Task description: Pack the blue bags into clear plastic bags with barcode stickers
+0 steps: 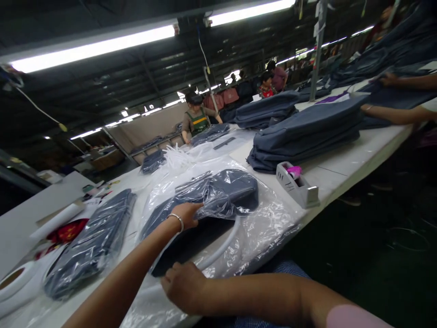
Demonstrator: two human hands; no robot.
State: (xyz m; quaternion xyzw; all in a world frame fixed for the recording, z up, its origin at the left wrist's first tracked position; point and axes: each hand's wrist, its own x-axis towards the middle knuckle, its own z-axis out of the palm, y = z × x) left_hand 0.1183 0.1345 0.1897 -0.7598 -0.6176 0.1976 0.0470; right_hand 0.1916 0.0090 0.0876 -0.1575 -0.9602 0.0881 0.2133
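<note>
A dark blue-grey bag lies on a stack of clear plastic bags, its upper part under clear plastic. My left hand, with a bracelet at the wrist, is closed at the edge of that plastic, near the middle of the bag. A white curved tube or handle runs from the bag's right end toward me. My right hand is closed at the tube's near end, by the bag's lower edge; what its fingers grip is hidden.
A plastic-wrapped bag lies at the left, near a white roll. A grey tape dispenser stands right, before stacked dark bags. A person works beyond; another person's arms reach in from the right.
</note>
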